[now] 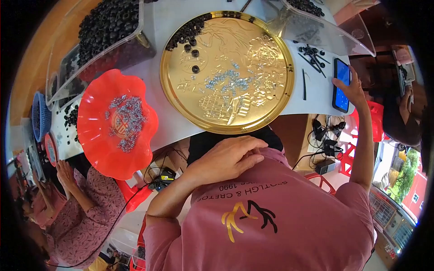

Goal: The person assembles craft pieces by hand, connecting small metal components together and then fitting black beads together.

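Observation:
At the table's right edge my right hand [353, 90] grips a dark smartphone [342, 86] by its side. The thumb lies over its lit blue screen. My left hand [228, 156] rests against the front of my pink shirt, fingers loosely stretched and holding nothing. Just beyond it sits a round gold tray [212, 118] with embossed patterns. Small silver springs [228, 80] are scattered over its middle, and black ring-shaped parts [187, 34] gather along its upper left rim. To the left, a red scalloped bowl [97, 135] holds more silver springs [126, 119].
A clear bin [147, 45] of black parts stands at the upper left, another clear container [325, 38] at the upper right. Black sticks [312, 58] and rings lie near the phone. Cables [332, 144] hang below the table. A person [86, 212] sits at the left, hands together.

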Tool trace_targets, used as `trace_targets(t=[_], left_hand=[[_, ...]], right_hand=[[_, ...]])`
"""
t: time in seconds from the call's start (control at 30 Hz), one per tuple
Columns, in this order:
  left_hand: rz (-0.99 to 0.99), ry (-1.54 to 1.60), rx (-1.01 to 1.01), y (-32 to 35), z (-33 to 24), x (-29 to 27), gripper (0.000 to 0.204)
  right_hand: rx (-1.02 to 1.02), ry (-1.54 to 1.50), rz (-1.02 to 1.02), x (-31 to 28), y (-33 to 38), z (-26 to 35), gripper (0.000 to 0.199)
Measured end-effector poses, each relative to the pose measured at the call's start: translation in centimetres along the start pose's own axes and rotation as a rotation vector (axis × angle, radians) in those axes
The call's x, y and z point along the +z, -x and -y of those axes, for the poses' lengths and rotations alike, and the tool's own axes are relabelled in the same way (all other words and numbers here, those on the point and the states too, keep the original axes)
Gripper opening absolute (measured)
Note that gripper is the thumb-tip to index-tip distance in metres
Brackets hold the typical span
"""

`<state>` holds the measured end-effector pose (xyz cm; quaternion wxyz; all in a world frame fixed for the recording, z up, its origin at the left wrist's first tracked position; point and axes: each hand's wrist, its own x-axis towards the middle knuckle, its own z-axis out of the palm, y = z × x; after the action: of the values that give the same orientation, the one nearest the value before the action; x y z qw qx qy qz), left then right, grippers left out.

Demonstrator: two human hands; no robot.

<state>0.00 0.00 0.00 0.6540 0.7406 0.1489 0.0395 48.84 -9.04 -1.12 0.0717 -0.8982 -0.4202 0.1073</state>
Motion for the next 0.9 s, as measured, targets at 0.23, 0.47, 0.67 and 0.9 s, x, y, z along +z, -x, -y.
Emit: trace_targets(t=[0.23, 0.47, 0.67, 0.9], left_hand=[[-0.015, 0.027, 0.000, 0.5, -0.9, -1.2, 0.034], [-0.068, 0.121, -0.101, 0.7, -2.1, -2.8, 0.032], [-0.193, 0.105, -0.059, 0.7, -2.1, -3.0, 0.029], [-0.477, 0.135, -0.034, 0.6, -2.1, -3.3, 0.025]], right_hand=[[-0.098, 0.206, -0.237, -1.6, 4.2, 3.7, 0.089], [-0.459, -0.315, -0.109, -3.1, 9.7, 16.0, 0.018], [-0.765, -0.417, 0.063, 1.3, 8.1, 24.4, 0.014], [-0.886, -0.200, 0.076, 5.1, 5.4, 28.7, 0.018]])
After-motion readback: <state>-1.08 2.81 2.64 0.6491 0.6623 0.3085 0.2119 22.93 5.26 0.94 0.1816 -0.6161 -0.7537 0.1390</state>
